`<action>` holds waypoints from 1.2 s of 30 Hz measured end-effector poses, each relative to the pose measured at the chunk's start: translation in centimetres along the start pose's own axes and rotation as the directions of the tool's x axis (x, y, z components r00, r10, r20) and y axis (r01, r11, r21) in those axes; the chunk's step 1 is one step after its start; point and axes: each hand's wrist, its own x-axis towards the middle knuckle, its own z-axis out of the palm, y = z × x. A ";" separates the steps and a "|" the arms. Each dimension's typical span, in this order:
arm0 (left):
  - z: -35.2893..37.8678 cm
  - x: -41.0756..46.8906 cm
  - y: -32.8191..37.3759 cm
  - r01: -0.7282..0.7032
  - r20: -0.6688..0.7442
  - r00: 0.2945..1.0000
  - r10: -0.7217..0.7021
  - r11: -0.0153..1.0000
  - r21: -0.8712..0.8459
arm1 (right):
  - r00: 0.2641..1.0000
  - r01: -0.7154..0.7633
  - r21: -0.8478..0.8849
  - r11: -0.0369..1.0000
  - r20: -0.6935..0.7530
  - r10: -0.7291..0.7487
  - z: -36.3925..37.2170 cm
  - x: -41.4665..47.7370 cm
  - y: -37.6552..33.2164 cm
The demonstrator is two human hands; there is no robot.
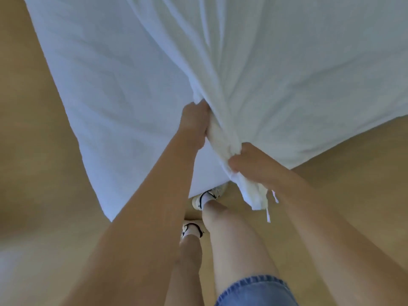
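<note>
While my left grip (195,124) clamps the bunched sheet (132,74), my right grip (249,162) clamps the same bunch just beside it, cloth spreading beyond both.

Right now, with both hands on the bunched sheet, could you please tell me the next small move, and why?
Probably slide the left hand up along the sheet, away from the right hand, to spread the bunch. Both hands grip it close together, creases fan out from that gather, and the corner tail hangs below the right hand.

white sheet (154,74) cut off above, fingers buried in folds
</note>
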 end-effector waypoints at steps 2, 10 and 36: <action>-2.7 -1.4 -0.6 -0.140 -0.217 0.967 0.132 0.990 -0.020 | 0.993 -0.039 -0.186 0.982 -0.114 0.018 0.9 0.3 -0.3; -22.0 -9.8 -9.2 -0.090 -0.215 0.928 0.305 0.741 0.665 | 0.984 0.170 0.231 0.958 0.022 -0.180 14.7 1.7 -6.2; -42.1 -4.9 5.8 -0.162 0.201 0.979 0.029 0.712 0.683 | 0.859 -0.234 0.174 0.956 -0.424 0.288 30.0 5.3 -21.8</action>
